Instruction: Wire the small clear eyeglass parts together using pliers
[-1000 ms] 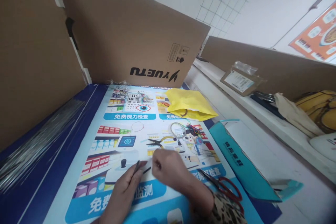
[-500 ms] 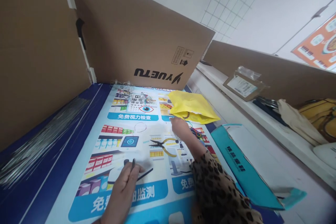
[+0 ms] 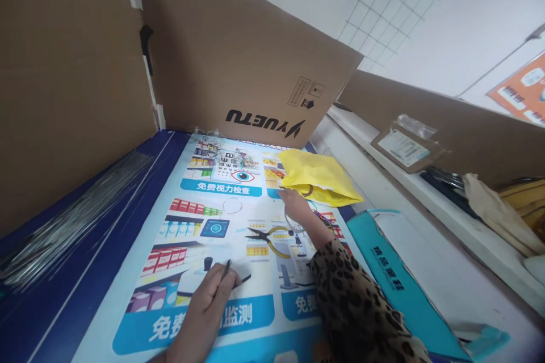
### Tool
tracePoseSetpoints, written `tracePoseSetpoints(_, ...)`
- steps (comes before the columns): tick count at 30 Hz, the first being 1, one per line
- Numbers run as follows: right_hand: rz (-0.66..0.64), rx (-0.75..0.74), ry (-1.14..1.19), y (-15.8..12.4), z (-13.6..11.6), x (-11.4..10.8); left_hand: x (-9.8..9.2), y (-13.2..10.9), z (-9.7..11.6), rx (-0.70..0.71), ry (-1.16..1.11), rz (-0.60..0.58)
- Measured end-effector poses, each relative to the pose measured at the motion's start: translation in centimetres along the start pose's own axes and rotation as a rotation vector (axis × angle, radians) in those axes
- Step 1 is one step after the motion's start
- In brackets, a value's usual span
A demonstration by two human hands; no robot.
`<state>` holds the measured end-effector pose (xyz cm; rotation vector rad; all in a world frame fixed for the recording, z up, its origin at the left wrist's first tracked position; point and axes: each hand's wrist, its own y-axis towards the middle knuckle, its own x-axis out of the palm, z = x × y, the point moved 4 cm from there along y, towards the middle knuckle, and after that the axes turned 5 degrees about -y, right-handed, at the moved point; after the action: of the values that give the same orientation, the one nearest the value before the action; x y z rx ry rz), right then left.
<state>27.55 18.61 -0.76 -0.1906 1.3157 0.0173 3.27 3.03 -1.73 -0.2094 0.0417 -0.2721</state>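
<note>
My left hand is closed low over the printed sheet. A thin dark strip-like piece juts from its fingers, and another dark end points up beside the thumb; I cannot tell whether they are one thing. Farther forward, my right hand has its fingers pinched together at the near left edge of a yellow bag, by its opening. What it pinches is hidden. Between the hands lie pliers with yellow handles, jaws apart. Coloured thin cords lie partly behind my right wrist.
Long thin wires lie in a bundle on the left. Tangled wire pieces sit at the back, before a cardboard wall. A teal box piece lies on the right, below a ledge with a small labelled packet.
The view has shifted a little, so most things appear farther right. The dark piece in my left hand shows less of its length. My right hand stays by the yellow bag.
</note>
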Motion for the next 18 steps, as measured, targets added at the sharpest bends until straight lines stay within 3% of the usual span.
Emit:
tracePoseSetpoints(9,0.043,0.108,0.048,2.6,3.9,0.2,0.2,0.0,-0.2,-0.025,-0.005,-0.023)
tracePoseSetpoints(18,0.008,-0.089,0.140,1.6,0.5,1.3,0.0,-0.1,-0.2,-0.025,0.008,-0.036)
